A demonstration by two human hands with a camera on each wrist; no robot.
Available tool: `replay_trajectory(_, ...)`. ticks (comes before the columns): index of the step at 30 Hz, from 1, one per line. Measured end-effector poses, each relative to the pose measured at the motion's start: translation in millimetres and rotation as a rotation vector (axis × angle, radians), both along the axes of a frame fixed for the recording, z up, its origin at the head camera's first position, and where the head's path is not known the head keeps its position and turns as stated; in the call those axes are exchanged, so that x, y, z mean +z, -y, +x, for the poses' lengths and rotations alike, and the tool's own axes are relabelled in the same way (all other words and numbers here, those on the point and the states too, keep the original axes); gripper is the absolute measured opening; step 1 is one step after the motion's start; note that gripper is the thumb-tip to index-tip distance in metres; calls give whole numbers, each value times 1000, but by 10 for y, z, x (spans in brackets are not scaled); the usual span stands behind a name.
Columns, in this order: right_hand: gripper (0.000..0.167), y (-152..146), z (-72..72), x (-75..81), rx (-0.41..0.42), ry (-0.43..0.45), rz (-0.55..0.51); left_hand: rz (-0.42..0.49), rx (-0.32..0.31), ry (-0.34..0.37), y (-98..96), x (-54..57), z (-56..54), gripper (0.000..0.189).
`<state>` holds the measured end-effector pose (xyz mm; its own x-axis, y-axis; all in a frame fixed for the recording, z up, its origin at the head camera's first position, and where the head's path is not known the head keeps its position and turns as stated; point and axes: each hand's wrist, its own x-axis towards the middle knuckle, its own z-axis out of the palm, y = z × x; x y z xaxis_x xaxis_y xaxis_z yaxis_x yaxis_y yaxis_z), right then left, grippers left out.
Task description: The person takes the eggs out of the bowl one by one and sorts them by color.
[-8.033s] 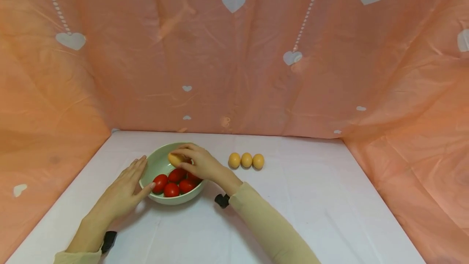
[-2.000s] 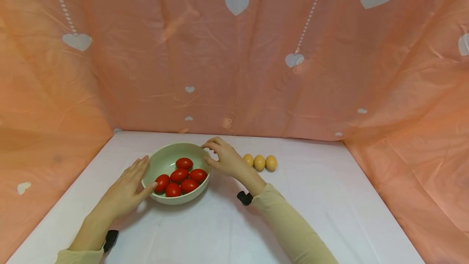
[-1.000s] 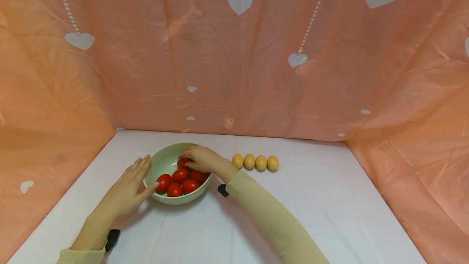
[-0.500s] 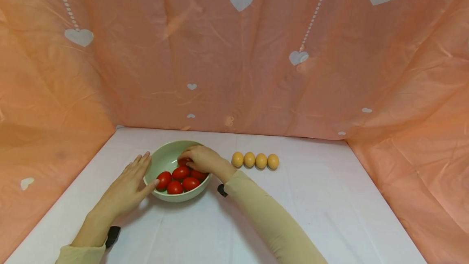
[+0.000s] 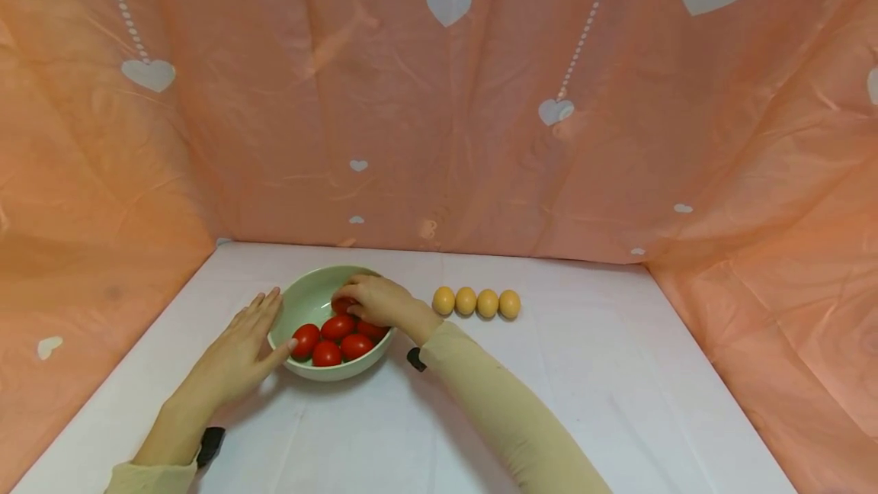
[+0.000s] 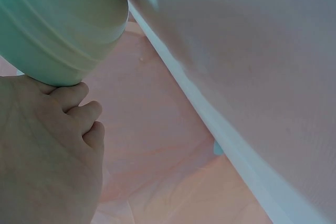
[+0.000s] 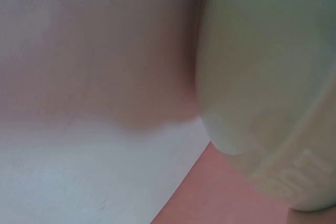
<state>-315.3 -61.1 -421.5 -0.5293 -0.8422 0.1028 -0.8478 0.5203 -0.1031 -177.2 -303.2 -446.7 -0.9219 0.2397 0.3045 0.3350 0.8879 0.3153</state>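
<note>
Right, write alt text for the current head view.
A right hand grips a red egg-shaped object inside a pale green bowl, where more red ones lie; the left hand touches the bowl's side. Four yellow egg-shaped objects line up on white cloth to the right.

left hand (image 5: 233,351): fingers straight, thumb spread | right hand (image 5: 379,302): fingers curled, back upward

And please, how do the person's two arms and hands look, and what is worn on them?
The left hand and right hand wear no gloves. The left sleeve and right sleeve are plain beige, ending near the wrist. A small black piece shows at the left wrist, a similar one at the right.
</note>
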Motion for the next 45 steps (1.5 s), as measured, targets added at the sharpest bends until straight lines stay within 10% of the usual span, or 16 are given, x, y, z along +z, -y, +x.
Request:
replay_trajectory(22, 39, -157, 77, 35, -19, 187, -211, 9, -9, -15, -21, -30, 9, 84)
replay_trajectory(45, 39, -535, 368, 17, -20, 219, -687, 2, -9, -33, -12, -14, 9, 84)
